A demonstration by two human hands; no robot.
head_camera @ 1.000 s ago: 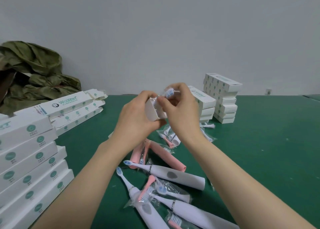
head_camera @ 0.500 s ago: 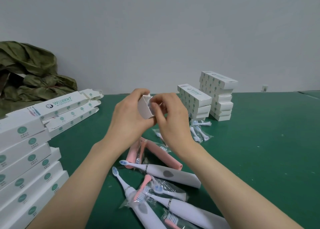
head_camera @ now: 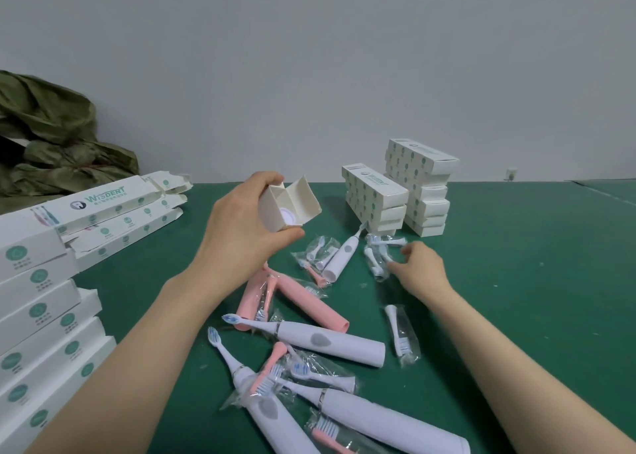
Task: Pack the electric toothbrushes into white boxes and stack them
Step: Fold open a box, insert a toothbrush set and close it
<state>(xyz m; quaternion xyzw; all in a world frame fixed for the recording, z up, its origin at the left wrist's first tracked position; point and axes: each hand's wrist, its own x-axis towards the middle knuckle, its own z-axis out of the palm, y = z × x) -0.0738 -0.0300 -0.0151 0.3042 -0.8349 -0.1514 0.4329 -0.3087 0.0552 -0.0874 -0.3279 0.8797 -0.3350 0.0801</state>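
Green is the colour of the desk (head_camera: 516,298), and a plain pale wall (head_camera: 309,75) stands behind it. I see the left hand (head_camera: 241,237) up above the desk, holding a white box (head_camera: 275,212) with fingers and thumb curled round it. The end flaps of the box are open toward me, and a round white end shows inside it. The right hand (head_camera: 421,269) is low on the desk, off to the right of the box. Its fingers are bent at a clear bag of brush heads (head_camera: 377,264) and touch it, but I cannot tell if they grip it. Between the arms lie loose white toothbrushes (head_camera: 330,341) and pink toothbrushes (head_camera: 309,302), mixed with more clear bags. Two stacks of closed boxes (head_camera: 423,185) stand at the back right, near the wall. One big stack of boxes (head_camera: 41,316) sits at the left, with a pile of open boxes (head_camera: 120,212) behind it. Far left, a green cloth (head_camera: 51,137) is heaped by the wall.
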